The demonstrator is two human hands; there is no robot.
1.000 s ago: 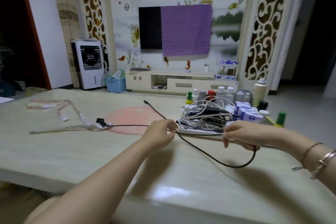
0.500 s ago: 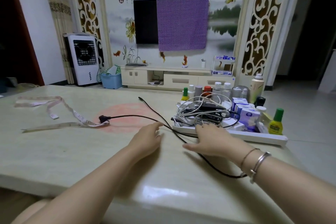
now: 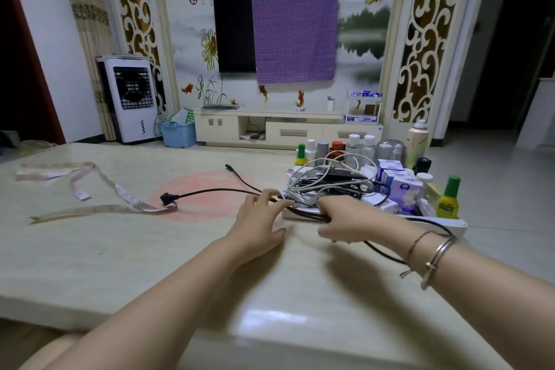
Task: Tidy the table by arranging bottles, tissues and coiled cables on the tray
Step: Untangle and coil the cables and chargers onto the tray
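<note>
Just beyond both hands stands a long white tray (image 3: 450,222), shallow and straight-edged, crowded to its rim. Nearest the fingers it carries a loose heap of coiled cables (image 3: 330,180), thin white loops tangled over black ones. To the right of that heap sit boxy tissue packs (image 3: 402,189) in white and blue wrappers. A row of small bottles (image 3: 354,144) with white, red and green caps lines the far side, and a yellow bottle with a green cap (image 3: 448,200) stands at the tray's near right corner.

The left hand (image 3: 258,222) lies low on the glossy, pale stone-like table (image 3: 120,249), fingers stretched forward with their tips on a black cable (image 3: 210,191). The right hand (image 3: 345,221) is curled around the same cable at the tray's front edge, and the cord loops back round that wrist. From the left hand the thin round cable runs leftward in two strands, one ending in a blocky black plug (image 3: 166,198) on a soft pink tape measure (image 3: 99,186) lying flat and ribbon-like.
</note>
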